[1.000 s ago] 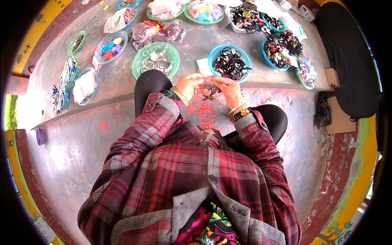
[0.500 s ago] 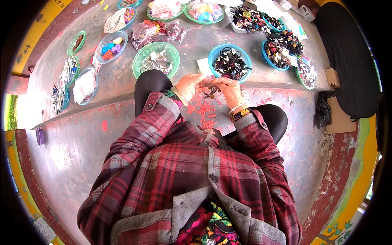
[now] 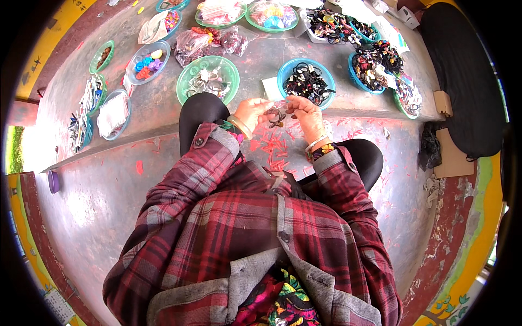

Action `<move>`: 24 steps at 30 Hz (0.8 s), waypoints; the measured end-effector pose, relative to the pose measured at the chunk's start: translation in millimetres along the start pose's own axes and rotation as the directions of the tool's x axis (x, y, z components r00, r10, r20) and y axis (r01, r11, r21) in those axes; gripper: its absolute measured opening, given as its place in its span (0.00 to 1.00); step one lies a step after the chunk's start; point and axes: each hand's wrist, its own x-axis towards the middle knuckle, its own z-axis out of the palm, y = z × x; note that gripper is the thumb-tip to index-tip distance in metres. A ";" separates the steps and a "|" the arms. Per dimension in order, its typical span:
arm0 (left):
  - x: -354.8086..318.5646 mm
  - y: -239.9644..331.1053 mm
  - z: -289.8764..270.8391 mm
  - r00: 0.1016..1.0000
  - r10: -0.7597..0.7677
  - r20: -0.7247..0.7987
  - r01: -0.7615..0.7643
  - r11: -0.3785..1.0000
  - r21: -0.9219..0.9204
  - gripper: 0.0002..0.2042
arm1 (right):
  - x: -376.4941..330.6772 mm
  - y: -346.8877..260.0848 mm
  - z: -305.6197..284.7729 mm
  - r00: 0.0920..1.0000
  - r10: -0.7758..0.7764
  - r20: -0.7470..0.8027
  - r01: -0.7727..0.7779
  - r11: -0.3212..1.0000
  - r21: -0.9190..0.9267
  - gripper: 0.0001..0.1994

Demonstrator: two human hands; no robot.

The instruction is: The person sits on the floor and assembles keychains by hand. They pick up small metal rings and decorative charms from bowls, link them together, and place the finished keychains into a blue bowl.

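My left hand (image 3: 251,114) and my right hand (image 3: 308,116) meet in front of my knees, fingers pinched. Between them is a small clear plastic bag (image 3: 280,104), its edges partly hidden by the fingertips. Dark looped hair ties (image 3: 276,117) with a brownish round piece hang at the left fingers, just under the bag. Whether they are inside it I cannot tell. Just beyond my right hand sits a blue basin (image 3: 280,81) of black hair ties (image 3: 308,84). Past my left hand stands a green basin (image 3: 183,81) holding small pale and metallic pieces.
Other basins stand on the raised concrete ledge (image 3: 261,54): a blue basin of hair ties (image 3: 371,76) at right, a basin of coloured pieces (image 3: 148,62) at left. Red scraps (image 3: 272,146) litter the floor between my legs. A purple cup (image 3: 53,182) stands far left.
My right fingers have lifted and shifted slightly, and the clear bag now shows between the hands. The dark hair ties have moved slightly left, toward the left fingers.
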 end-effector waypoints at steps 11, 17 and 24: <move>-3.9 -8.5 4.5 0.981 0.131 0.141 -0.164 0.952 0.260 0.08 | -1.4 0.7 8.4 0.993 0.077 0.092 -0.085 0.993 0.087 0.07; -2.4 -7.7 5.9 0.982 0.104 0.159 -0.147 0.945 0.292 0.08 | 3.7 18.9 1.8 0.994 0.078 0.081 -0.080 0.996 0.030 0.05; -4.1 1.8 4.8 0.981 0.061 0.182 -0.085 0.988 0.129 0.10 | -1.4 -11.8 4.7 0.991 0.114 0.072 -0.121 0.987 0.108 0.05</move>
